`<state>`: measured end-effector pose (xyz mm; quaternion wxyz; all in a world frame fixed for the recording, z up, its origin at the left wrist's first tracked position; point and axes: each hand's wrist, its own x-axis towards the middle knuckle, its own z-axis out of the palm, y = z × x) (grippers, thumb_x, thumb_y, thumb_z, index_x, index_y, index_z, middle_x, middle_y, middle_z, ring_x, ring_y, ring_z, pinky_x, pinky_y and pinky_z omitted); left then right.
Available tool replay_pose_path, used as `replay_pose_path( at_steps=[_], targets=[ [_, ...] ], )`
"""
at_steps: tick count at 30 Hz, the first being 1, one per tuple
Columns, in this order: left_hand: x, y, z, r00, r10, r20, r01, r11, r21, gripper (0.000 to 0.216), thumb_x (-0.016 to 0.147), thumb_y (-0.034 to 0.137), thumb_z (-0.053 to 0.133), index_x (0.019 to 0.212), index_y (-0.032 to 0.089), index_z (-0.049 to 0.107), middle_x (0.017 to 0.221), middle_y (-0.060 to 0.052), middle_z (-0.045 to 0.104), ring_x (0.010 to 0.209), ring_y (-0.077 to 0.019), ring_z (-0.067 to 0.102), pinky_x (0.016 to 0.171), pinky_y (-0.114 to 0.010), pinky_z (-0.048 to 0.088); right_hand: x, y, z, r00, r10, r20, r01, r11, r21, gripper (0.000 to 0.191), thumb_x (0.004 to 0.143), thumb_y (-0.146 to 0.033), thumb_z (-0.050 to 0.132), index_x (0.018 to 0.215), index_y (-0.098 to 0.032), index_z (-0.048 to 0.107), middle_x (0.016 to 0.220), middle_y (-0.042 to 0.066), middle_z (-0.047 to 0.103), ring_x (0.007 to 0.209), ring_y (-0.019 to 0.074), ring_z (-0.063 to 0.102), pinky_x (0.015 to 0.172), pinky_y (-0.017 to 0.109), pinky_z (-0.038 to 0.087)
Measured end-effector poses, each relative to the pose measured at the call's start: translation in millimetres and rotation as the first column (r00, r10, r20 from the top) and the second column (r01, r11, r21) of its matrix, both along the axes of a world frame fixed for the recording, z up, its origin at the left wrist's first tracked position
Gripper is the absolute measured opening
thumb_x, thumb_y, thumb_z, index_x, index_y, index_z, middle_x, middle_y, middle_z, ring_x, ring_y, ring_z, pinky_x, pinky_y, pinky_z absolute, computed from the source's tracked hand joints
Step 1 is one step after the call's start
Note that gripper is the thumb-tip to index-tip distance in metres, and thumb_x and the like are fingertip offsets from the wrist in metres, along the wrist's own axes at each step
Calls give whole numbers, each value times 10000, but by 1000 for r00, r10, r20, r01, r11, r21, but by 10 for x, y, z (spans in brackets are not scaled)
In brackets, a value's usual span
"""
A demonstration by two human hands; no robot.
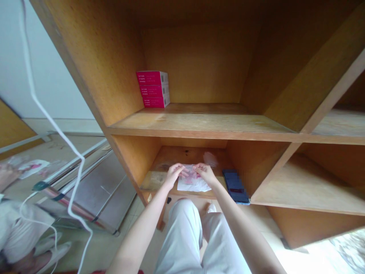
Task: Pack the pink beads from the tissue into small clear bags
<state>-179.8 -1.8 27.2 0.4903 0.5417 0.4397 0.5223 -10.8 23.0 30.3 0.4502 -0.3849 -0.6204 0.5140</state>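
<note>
Over the lower shelf, my left hand [174,175] and my right hand [205,173] pinch the upper edge of a clear plastic bag [188,170] between them. Both hands are closed at the fingertips, a short gap apart. Just below them a white sheet or packet [194,185] with pink print lies at the shelf's front edge; whether it is inside the bag I cannot tell. To the right of my right hand rests a dark blue flat item [235,184], partly blurred. A small clear plastic piece [210,158] lies behind my right hand.
Pink boxes [153,90] are stacked on the upper shelf [205,120], left side. A wooden divider [273,179] stands at right. A white cable [74,190] hangs at left before a metal-framed rack [94,190]. Another person's hand [10,175] holds a similar packet.
</note>
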Motion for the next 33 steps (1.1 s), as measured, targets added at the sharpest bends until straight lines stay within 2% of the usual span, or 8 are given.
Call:
replay_pose_path(
  at_steps=[3,6,18,28,33],
  targets=[
    [11,2,33,996,-80,-28,79,997,-21,294,732,396,546,851,127,559,710,-65,661,602,-166,630,531,-250,477,9,-15,8,999,43,-13,-43,999,6,285,681,-418,547,709,-135,572,630,31,615,517,105,527,485,218,411],
    [43,18,44,993,-109,-40,109,994,-8,289,734,389,550,857,129,577,713,-68,666,644,-174,633,571,-266,489,-2,-22,11,998,55,-30,-55,999,3,263,683,-396,544,715,-137,567,622,21,606,517,99,523,491,216,407],
    [90,83,-61,998,14,-61,-12,999,47,280,704,385,578,802,124,594,708,-54,645,605,-150,603,515,-242,484,-141,-28,22,998,-41,39,38,997,74,160,680,-280,505,697,-131,561,576,21,595,484,100,508,449,200,385],
    [135,153,-15,967,139,-215,-113,985,130,196,689,279,579,781,112,619,723,-56,650,642,-139,594,564,-225,466,-166,57,52,989,-94,111,81,990,114,106,627,-218,462,637,-141,534,531,-18,532,425,76,446,389,172,339],
    [133,177,-4,951,151,-271,-106,979,176,202,706,300,566,765,117,628,726,-66,663,661,-149,605,599,-237,464,-131,82,80,988,-87,127,70,988,136,93,625,-226,476,601,-149,523,499,-26,515,408,77,438,370,171,328]
  ],
)
